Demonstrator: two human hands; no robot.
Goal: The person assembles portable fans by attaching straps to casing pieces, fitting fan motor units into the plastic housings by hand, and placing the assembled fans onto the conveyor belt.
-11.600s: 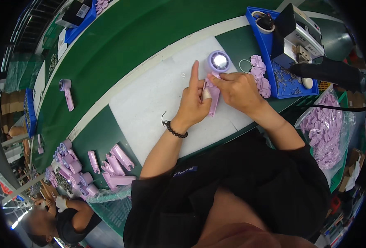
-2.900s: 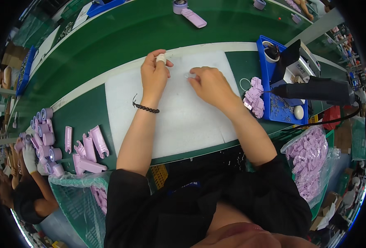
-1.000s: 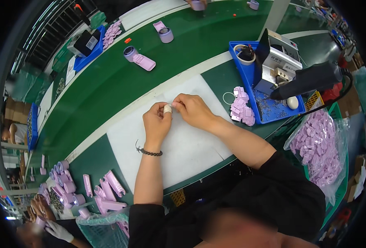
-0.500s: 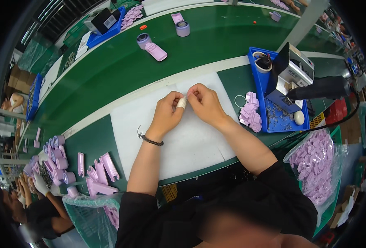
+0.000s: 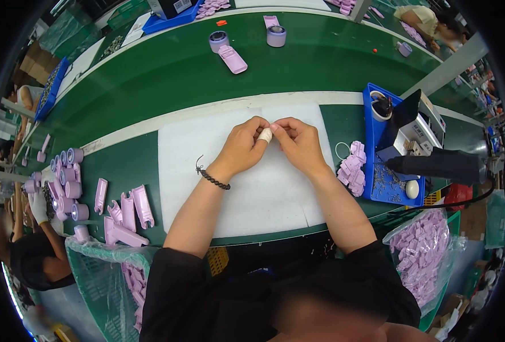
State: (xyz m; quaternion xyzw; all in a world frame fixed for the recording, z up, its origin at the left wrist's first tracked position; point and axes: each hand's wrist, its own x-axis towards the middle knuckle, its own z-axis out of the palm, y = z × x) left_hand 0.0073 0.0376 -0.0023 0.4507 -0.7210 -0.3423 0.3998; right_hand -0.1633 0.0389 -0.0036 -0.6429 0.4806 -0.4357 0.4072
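My left hand (image 5: 242,147) and my right hand (image 5: 302,147) meet fingertip to fingertip above a white foam sheet (image 5: 258,205) on the bench. Both have their fingers curled into a pinch. White tape (image 5: 265,135) is wrapped around my left thumb. The fingertips of my right hand press together close beside that thumb. Whatever lies between the fingertips is too small or hidden to make out. A dark beaded bracelet (image 5: 215,181) circles my left wrist.
Right of the sheet lie pink plastic pieces (image 5: 352,171) and a blue tray (image 5: 368,142) with screws; a black-handled tool (image 5: 435,164) juts over it. Pink shells (image 5: 143,206) and purple round parts (image 5: 72,189) sit left. Beyond runs a green conveyor (image 5: 315,62) carrying assembled units (image 5: 232,58).
The view has turned slightly, so the bench appears shifted. My hands stay together over the sheet, still pinching, with only slight finger movement.
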